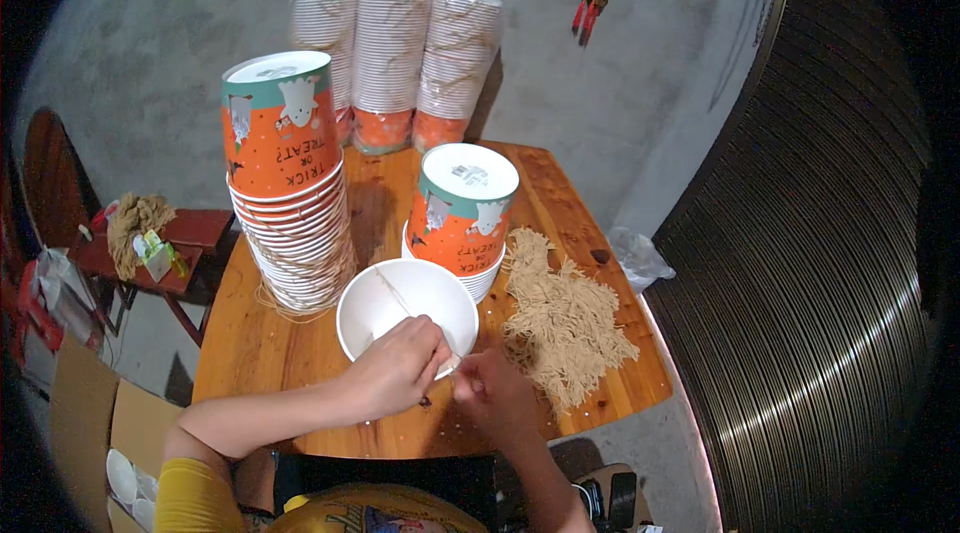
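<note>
dark lettering [312, 165] stood upside down, in three short lines, on the taller stack's orange top cup [268, 133] and the shorter stack's top cup [455, 231]; grey print [470, 174] on their white bases [490, 169] was too small to read.

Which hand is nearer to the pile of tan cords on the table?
Right. The right hand is just left of the pile of tan cords; the left hand is farther left, at the near side of the open white bucket.
</note>
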A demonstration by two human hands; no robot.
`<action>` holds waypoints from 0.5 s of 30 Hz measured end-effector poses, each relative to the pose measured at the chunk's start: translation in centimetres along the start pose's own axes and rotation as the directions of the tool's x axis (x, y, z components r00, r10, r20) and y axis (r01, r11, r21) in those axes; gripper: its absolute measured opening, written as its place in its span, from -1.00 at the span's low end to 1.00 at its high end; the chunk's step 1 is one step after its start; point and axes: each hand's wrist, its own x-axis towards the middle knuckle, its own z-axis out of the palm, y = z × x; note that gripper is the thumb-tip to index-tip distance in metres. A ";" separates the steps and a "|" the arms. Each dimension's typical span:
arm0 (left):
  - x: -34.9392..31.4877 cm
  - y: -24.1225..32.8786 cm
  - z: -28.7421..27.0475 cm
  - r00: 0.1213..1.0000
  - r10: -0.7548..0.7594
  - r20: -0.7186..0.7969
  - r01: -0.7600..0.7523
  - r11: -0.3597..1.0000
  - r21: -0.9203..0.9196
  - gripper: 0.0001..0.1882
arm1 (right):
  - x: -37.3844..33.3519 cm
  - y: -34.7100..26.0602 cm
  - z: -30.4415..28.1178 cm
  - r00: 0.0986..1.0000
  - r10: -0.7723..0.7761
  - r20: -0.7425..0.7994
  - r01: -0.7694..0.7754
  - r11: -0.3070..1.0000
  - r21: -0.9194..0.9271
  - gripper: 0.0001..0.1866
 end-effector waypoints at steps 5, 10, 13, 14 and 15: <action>-0.2 -0.1 -0.8 0.999 -0.045 0.010 0.044 0.999 0.001 -0.81 | 0.5 1.1 -2.4 0.993 -0.120 0.004 0.120 0.993 0.018 -0.88; -1.3 -0.5 -1.6 0.969 -0.033 0.246 0.032 0.999 0.011 -0.74 | 2.5 0.9 -2.8 0.974 -0.222 -0.053 0.220 0.975 -0.029 -0.85; -1.4 -0.7 -1.4 0.983 -0.074 0.170 0.082 0.996 -0.042 -0.71 | 3.4 2.5 -1.0 0.884 -0.462 -0.073 0.457 0.886 -0.076 -0.85; -1.5 -0.6 -1.4 0.983 -0.142 0.115 0.150 0.987 -0.058 -0.69 | 3.4 2.4 -0.7 0.889 -0.450 -0.079 0.445 0.892 -0.076 -0.84; -1.3 -0.4 -1.6 0.984 -0.158 0.083 0.163 0.986 -0.048 -0.67 | 3.5 2.2 -0.4 0.895 -0.438 -0.084 0.432 0.898 -0.077 -0.84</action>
